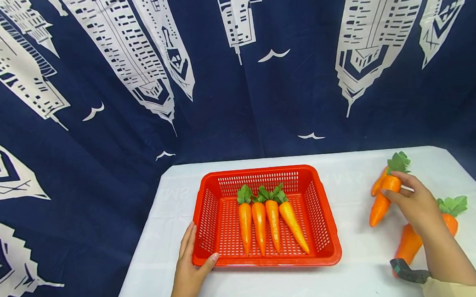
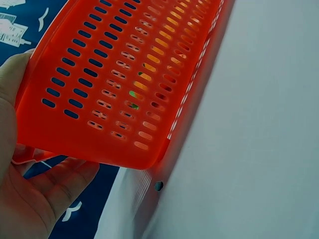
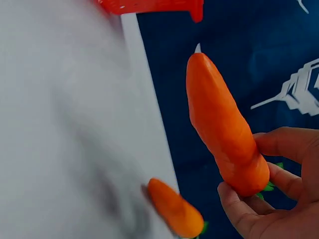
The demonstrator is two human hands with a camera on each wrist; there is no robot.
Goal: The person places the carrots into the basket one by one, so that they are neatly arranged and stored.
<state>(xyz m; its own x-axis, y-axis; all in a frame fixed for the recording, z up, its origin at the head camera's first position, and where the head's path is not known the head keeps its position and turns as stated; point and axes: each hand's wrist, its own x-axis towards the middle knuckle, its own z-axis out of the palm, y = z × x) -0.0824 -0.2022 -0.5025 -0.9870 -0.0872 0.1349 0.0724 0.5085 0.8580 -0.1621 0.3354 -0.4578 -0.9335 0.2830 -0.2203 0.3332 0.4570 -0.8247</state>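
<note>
My right hand [image 1: 417, 200] pinches an orange carrot [image 1: 381, 207] between thumb and fingers near its leafy top. In the right wrist view, this carrot [image 3: 224, 124] points its tip upward, and green leaves show behind the fingers. My left hand [image 1: 192, 264] holds the near left corner of a red plastic basket [image 1: 270, 260], its thumb over the near rim and fingers along the left side. The left wrist view shows the basket's slotted wall [image 2: 104, 74] close up beside the hand [image 2: 35, 194]. Several carrots [image 1: 273, 219] lie side by side in the basket, leaves toward the back.
Another carrot [image 1: 378, 182] lies on the white table [image 1: 355, 278] just behind the held one. A thicker carrot [image 1: 408, 244] and leaves [image 1: 453, 205] are partly hidden by the right forearm. A dark blue patterned cloth [image 1: 260, 105] hangs behind the table.
</note>
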